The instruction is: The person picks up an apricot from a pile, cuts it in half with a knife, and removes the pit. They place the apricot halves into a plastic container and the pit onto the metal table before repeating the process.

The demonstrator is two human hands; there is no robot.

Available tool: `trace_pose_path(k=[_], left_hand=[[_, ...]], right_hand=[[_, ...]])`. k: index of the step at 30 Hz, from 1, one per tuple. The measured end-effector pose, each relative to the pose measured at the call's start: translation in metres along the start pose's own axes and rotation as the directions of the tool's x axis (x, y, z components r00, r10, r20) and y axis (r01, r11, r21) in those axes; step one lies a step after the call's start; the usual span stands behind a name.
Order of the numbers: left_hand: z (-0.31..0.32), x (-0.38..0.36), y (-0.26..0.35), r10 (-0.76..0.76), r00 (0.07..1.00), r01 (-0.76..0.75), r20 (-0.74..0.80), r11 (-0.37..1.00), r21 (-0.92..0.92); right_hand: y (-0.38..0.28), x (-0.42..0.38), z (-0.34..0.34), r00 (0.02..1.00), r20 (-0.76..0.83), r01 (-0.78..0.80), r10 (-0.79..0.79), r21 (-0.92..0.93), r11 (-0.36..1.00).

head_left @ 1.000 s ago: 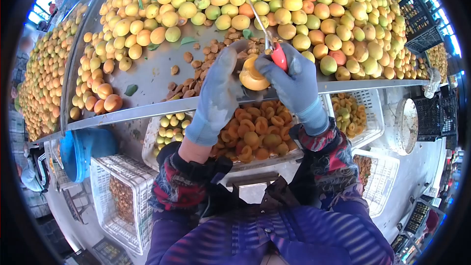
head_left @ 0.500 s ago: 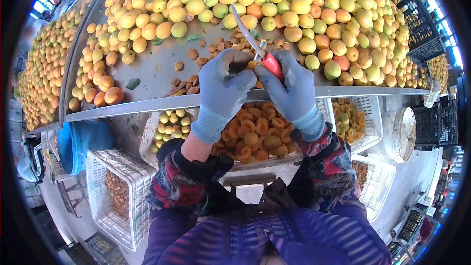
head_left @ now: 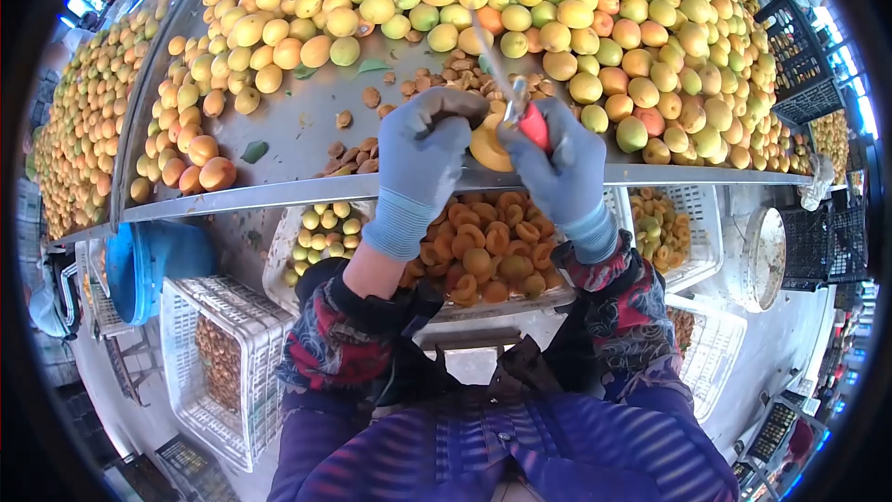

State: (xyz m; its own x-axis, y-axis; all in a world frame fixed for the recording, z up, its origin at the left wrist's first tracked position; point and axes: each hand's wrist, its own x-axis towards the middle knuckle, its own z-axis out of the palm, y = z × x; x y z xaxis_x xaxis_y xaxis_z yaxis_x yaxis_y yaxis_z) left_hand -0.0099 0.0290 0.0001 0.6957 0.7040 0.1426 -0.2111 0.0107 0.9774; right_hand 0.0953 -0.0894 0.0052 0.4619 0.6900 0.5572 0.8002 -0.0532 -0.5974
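Observation:
Both my hands wear blue-grey knit gloves and are raised over the metal table's front edge. A red-handled knife (head_left: 532, 125) is gripped in my right hand (head_left: 560, 163), its blade pointing up and away, blurred. Between the hands is a cut apricot (head_left: 490, 145), its orange flesh showing. Curled fingers of my left hand (head_left: 418, 149) close at the apricot's left side; their exact hold is partly hidden. Loose apricot pits (head_left: 462, 74) lie on the table behind the hands. Below them sits a crate of apricot halves (head_left: 478, 251).
Whole apricots (head_left: 548, 0) are heaped across the table (head_left: 302, 125). Under its metal edge (head_left: 316, 191) stand a crate of greenish fruit (head_left: 325, 234), a white crate of pits (head_left: 265, 390), a blue bucket (head_left: 139, 270) and a white bucket (head_left: 765, 258). Black crates (head_left: 799, 56) stand at right.
My hands have moved slightly apart, and the cut apricot shows between them. The knife has shifted a little right with my right hand. The view has moved slightly.

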Motion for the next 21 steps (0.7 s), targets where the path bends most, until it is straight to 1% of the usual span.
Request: trace_pose_path(k=[1, 2, 3, 5, 6, 8, 9, 11, 12, 13, 14, 15, 16, 17, 18, 19, 21], left_hand=[[0.002, 0.0, 0.004, 0.03, 0.999, -0.032, -0.027, 0.996, -0.088], [0.001, -0.001, 0.009, -0.151, 0.988, 0.151, 0.017, 0.957, -0.246], [-0.002, 0.0, 0.012, -0.148, 0.989, 0.148, 0.02, 0.957, -0.248], [-0.008, 0.001, 0.015, -0.142, 0.989, 0.145, 0.033, 0.98, -0.139], [-0.009, 0.001, 0.016, -0.141, 0.989, 0.145, 0.034, 0.98, -0.139], [-0.01, 0.0, 0.018, -0.101, 0.995, 0.102, 0.015, 0.993, -0.064], [-0.012, 0.001, 0.018, -0.1, 0.995, 0.101, 0.014, 0.993, -0.065], [-0.015, 0.004, 0.016, -0.135, 0.991, 0.135, 0.014, 0.991, 0.007], [-0.018, 0.008, 0.005, -0.119, 0.993, 0.119, -0.001, 0.993, 0.012], [-0.024, 0.014, -0.013, 0.15, 0.988, -0.155, 0.043, 0.975, 0.161], [-0.029, 0.017, -0.02, 0.395, 0.91, -0.413, 0.123, 0.858, 0.305], [-0.026, 0.013, -0.016, 0.268, 0.961, -0.275, 0.062, 0.915, 0.296], [-0.024, 0.01, -0.013, 0.24, 0.97, -0.234, 0.025, 0.91, 0.343], [-0.026, 0.01, -0.001, 0.281, 0.954, -0.293, 0.106, 0.793, 0.534], [-0.022, 0.007, 0.008, 0.214, 0.975, -0.209, 0.056, 0.81, 0.548], [-0.023, 0.008, 0.007, 0.223, 0.974, -0.207, 0.041, 0.799, 0.565], [-0.027, 0.009, -0.004, 0.224, 0.969, -0.245, 0.105, 0.821, 0.516]], right_hand=[[-0.002, 0.002, -0.002, 0.987, 0.017, -0.158, 0.158, 0.206, 0.966], [-0.004, 0.003, -0.003, 0.951, 0.067, -0.303, 0.303, 0.399, 0.865], [-0.006, 0.004, -0.005, 0.952, 0.063, -0.301, 0.301, 0.397, 0.867], [-0.008, 0.005, -0.007, 0.945, 0.08, -0.317, 0.318, 0.474, 0.822], [-0.008, 0.004, -0.007, 0.945, 0.079, -0.317, 0.318, 0.473, 0.822], [-0.006, 0.004, -0.006, 0.934, 0.096, -0.342, 0.345, 0.526, 0.779], [-0.006, 0.004, -0.008, 0.934, 0.096, -0.341, 0.344, 0.526, 0.779], [-0.006, 0.004, -0.014, 0.905, 0.178, -0.413, 0.386, 0.578, 0.703], [-0.003, 0.004, -0.018, 0.917, 0.195, -0.394, 0.348, 0.576, 0.716], [0.0, 0.003, -0.022, 0.928, 0.216, -0.371, 0.303, 0.585, 0.721], [0.004, 0.005, -0.026, 0.97, 0.184, -0.229, 0.157, 0.495, 0.838], [0.01, 0.004, -0.029, 0.957, 0.272, -0.236, 0.1, 0.53, 0.814], [0.001, 0.005, -0.047, 0.812, 0.531, -0.501, 0.243, 0.421, 0.756], [0.004, 0.004, -0.05, 0.749, 0.621, -0.526, 0.231, 0.346, 0.777], [-0.009, 0.007, -0.058, 0.611, 0.718, -0.685, 0.334, 0.267, 0.678], [-0.008, 0.005, -0.056, 0.614, 0.726, -0.675, 0.309, 0.28, 0.682], [0.002, 0.0, -0.057, 0.535, 0.758, -0.775, 0.374, 0.263, 0.575]])
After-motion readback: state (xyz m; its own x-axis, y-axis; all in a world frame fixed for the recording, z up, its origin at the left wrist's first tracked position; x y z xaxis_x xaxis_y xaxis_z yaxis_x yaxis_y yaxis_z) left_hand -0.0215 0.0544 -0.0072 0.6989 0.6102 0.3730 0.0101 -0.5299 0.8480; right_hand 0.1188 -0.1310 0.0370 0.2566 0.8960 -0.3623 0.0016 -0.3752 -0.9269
